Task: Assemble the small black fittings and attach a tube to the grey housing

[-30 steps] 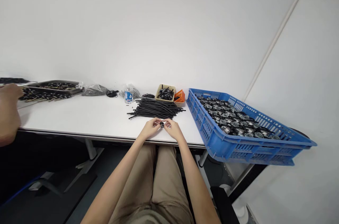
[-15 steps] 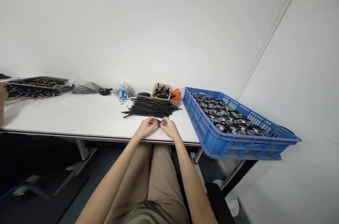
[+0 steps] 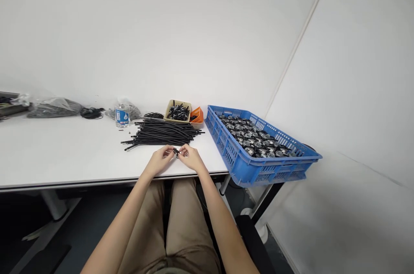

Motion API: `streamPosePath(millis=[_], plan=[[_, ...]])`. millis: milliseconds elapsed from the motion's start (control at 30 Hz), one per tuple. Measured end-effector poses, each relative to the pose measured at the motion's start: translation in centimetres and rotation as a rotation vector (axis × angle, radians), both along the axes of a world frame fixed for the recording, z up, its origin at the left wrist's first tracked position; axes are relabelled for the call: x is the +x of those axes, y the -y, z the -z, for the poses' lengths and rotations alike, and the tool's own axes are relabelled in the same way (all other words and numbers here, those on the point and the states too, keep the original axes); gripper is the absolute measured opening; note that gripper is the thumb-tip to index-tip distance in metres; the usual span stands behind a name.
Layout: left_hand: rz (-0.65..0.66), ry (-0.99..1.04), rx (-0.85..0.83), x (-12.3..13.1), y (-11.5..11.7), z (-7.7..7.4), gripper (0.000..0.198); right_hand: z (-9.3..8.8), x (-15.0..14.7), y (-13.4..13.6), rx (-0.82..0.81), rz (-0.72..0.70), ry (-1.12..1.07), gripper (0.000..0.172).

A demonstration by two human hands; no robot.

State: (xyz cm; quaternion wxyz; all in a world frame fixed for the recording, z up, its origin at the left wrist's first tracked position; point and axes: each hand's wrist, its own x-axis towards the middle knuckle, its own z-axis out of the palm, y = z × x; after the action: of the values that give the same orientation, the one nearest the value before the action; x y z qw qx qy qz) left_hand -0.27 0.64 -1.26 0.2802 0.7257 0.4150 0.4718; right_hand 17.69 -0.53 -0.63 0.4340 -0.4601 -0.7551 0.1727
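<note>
Near the front edge of the white table (image 3: 80,153), my left hand (image 3: 161,158) and my right hand (image 3: 190,156) meet over a small black part (image 3: 176,152). Both hands pinch it between thumb and fingers; its exact kind is too small to make out. Just beyond my hands lies a heap of black tubes or cords (image 3: 163,132), laid side by side. A cream basket (image 3: 177,111) of small black parts with pale rings stands behind the heap, with an orange basket (image 3: 198,115) touching its right side.
At the right, a blue plastic crate (image 3: 258,169) holds many black and silver round pieces and juts past the table's front edge. Along the wall stand a water bottle (image 3: 122,115), a coil of black cord (image 3: 92,112) and a filled clear bag (image 3: 54,108).
The view has turned left to right, so everything sits further left. A person's hand at the far left has gone out of view. My hands still hold the small black part, its angle slightly changed.
</note>
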Motion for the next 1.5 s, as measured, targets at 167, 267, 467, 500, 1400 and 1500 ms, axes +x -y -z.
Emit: streamPosePath(millis=[167, 267, 467, 500, 1400, 1500], plan=[[0.012, 0.023, 0.000, 0.02, -0.09, 0.12, 0.039, 0.01, 0.07, 0.06, 0.018, 0.001, 0.027, 0.015], [0.021, 0.025, 0.011, 0.00, -0.07, 0.02, 0.032, -0.03, 0.06, 0.11, 0.029, -0.004, 0.063, 0.018], [0.032, 0.062, 0.013, 0.18, -0.03, 0.06, 0.026, 0.06, 0.06, -0.01, 0.059, -0.012, 0.153, 0.024], [0.042, 0.062, 0.016, 0.23, -0.04, 0.13, 0.026, 0.12, 0.06, -0.07, 0.070, -0.010, 0.168, 0.025], [0.122, 0.093, -0.009, 0.49, 0.69, 0.25, 0.020, 0.43, -0.41, 0.06, 0.131, -0.002, 0.170, 0.024], [0.109, 0.093, -0.013, 0.49, 0.80, 0.16, 0.020, 0.55, -0.39, 0.04, 0.134, -0.002, 0.166, 0.023]])
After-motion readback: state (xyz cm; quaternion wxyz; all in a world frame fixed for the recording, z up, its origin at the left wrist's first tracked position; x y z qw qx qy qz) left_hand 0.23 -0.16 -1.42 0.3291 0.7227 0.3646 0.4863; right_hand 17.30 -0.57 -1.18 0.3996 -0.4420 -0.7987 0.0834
